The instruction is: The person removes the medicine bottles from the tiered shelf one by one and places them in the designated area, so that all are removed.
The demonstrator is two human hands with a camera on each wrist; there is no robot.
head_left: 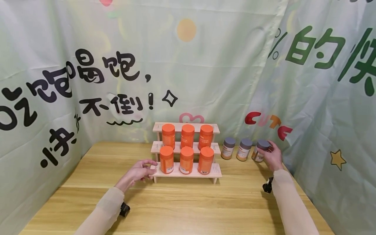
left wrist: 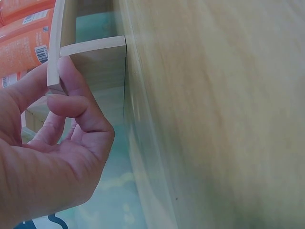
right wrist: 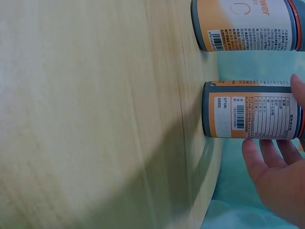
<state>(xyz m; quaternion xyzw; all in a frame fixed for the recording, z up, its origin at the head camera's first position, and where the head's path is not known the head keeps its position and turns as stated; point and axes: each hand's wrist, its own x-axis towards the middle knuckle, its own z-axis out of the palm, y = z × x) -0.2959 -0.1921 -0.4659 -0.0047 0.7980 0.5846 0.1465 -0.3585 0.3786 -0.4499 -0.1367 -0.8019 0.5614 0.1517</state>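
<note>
A three-tier wooden display rack (head_left: 215, 169) stands on the table with orange jars on its middle and lowest tiers, three on each. My left hand (head_left: 140, 170) pinches the left end of the lowest tier between thumb and fingers; the left wrist view shows the fingertips at the board's corner, beside its leg (left wrist: 97, 62). To the right of the rack, three grey-lidded jars stand in a row. My right hand (head_left: 273, 156) grips the rightmost grey-lidded jar (right wrist: 252, 114) near its lid, thumb on one side and fingers on the other. That jar is upright.
The left grey-lidded jar (head_left: 227, 148) and the middle one (head_left: 243, 150) stand between the rack and my right hand. Behind the wooden table (head_left: 188, 209) hangs a pale green printed cloth (head_left: 205, 81), which also runs along both sides.
</note>
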